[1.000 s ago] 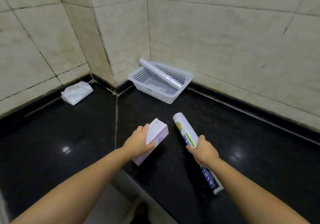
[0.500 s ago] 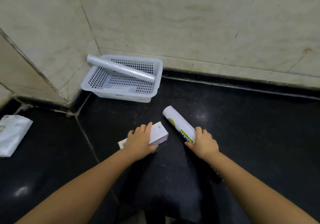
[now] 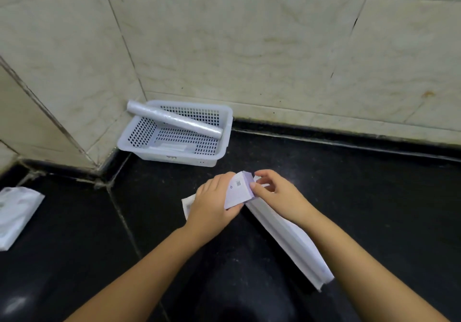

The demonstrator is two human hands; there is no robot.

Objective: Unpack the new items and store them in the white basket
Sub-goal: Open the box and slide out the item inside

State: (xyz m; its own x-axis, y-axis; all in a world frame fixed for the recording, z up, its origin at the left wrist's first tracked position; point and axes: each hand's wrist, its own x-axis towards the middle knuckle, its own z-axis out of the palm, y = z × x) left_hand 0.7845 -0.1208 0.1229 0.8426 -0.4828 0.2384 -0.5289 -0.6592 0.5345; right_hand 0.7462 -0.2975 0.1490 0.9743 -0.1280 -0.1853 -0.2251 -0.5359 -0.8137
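A small white and lilac box (image 3: 238, 193) is held just above the black counter in my left hand (image 3: 210, 204), which wraps its left side. My right hand (image 3: 273, 192) pinches the box's far end with thumb and forefinger. A long white package (image 3: 289, 240) lies free on the counter, partly under my right forearm. The white basket (image 3: 174, 159) stands in the wall corner behind. A roll of clear film (image 3: 174, 120) lies slanted across the basket's rim.
A white soft packet (image 3: 15, 213) lies on the counter at the far left. Tiled walls close the back and left. The black counter (image 3: 361, 197) stretches to the right, and its front edge is near my arms.
My right hand let go of the long package and moved onto the small box's end. My left hand turned the box up. The view shifted right and closer.
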